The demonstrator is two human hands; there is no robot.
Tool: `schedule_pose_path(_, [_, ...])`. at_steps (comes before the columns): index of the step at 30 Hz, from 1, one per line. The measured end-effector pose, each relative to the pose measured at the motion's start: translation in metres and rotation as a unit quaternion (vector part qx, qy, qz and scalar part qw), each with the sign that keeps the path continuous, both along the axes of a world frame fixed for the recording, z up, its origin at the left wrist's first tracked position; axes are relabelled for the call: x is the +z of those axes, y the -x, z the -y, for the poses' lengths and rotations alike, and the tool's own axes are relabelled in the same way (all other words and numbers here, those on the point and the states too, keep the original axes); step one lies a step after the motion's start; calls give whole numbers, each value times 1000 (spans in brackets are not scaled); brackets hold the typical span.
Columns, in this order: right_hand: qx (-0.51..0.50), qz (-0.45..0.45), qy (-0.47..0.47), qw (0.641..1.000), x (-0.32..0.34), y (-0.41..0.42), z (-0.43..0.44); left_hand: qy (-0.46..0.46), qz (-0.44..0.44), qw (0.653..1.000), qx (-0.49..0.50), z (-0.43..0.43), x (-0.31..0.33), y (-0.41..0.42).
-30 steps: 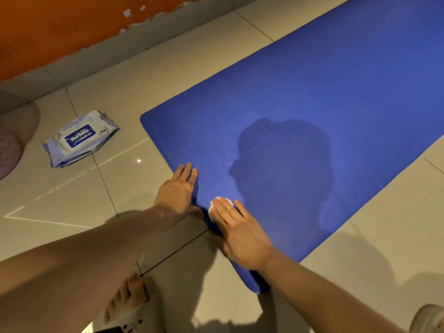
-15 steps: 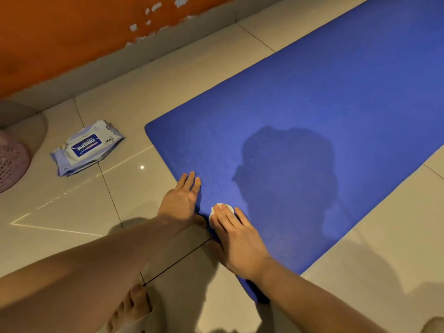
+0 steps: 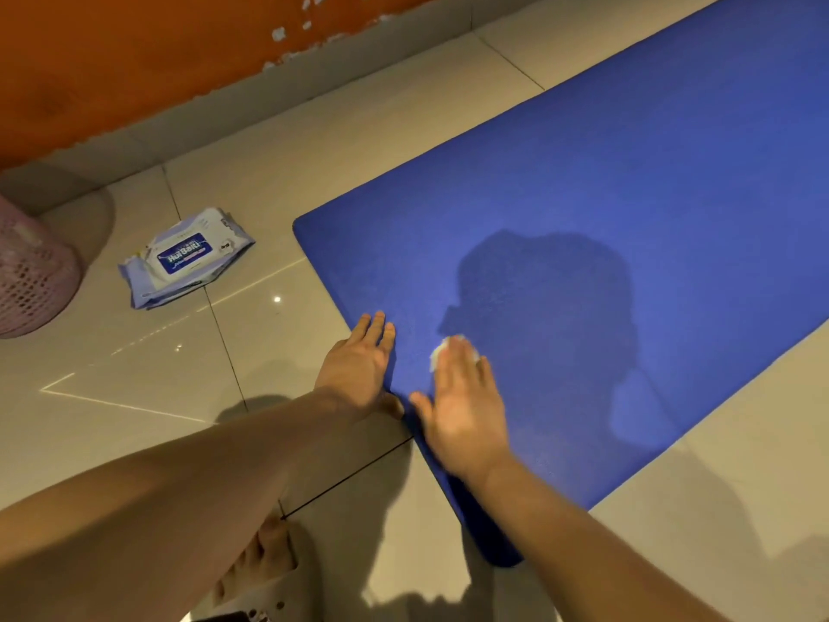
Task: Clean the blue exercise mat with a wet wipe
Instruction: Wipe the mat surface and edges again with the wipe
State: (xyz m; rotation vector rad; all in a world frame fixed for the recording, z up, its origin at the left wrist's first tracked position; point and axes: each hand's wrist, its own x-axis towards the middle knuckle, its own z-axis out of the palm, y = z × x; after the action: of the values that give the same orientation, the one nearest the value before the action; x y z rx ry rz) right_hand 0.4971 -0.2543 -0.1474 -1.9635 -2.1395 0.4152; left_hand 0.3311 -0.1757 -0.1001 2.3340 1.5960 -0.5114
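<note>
The blue exercise mat lies flat on the tiled floor, running from the bottom centre up to the right. A small white wet wipe shows on the mat near its short edge, mostly covered by my right hand, which presses it down with straight fingers and is blurred by motion. My left hand rests flat on the mat's short edge, fingers straight, just left of the right hand.
A pack of wet wipes lies on the tiles left of the mat. A pink mesh basket stands at the far left by the orange wall. My bare foot is at the bottom.
My right hand has slid the wipe forward and a little to the right across the mat. The left hand has stayed on the mat's edge. The view shifted slightly.
</note>
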Motion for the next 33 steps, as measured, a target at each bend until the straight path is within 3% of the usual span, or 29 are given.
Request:
schedule_pose_path(2, [125, -9, -16, 992, 0, 13, 27, -7, -6, 1000, -4, -1, -3, 1])
schedule_pose_path(5, [245, 71, -34, 966, 1, -22, 16, 2, 15, 1000, 7, -1, -5, 2])
schedule_pose_path(7, [175, 113, -29, 978, -3, -60, -11, 7, 20, 1000, 8, -2, -7, 4])
schedule_pose_path(10, [-16, 166, 41, 985, 1, -111, -50, 2, 16, 1000, 5, -1, -8, 4])
schedule_pose_path(14, [-114, 98, 71, 986, 8, -76, -61, 1, -2, 1000, -1, -2, -9, 2])
schedule_pose_path(19, [93, -80, -36, 992, -2, 5, -6, -16, -10, 1000, -6, -4, -9, 3])
schedule_pose_path(21, [227, -32, -60, 972, -2, -13, -2, -8, -9, 1000, -4, -4, -11, 3])
schedule_pose_path(23, [275, 66, -64, 957, -5, -49, -22, 6, -20, 1000, -4, -3, -10, 3])
schedule_pose_path(27, [55, 163, 17, 985, -3, -103, -75, 12, -21, 1000, -2, -2, -9, 2])
schedule_pose_path(29, [-43, 158, 52, 985, 1, -90, -84, 7, -18, 1000, -2, -1, -8, 1])
schedule_pose_path(31, [-82, 114, 66, 988, 1, -54, -82, 9, -20, 1000, -3, -1, -8, 1])
schedule_pose_path(33, [-52, 56, 29, 997, -1, -16, -66, 5, -26, 1000, -5, -2, -9, 1])
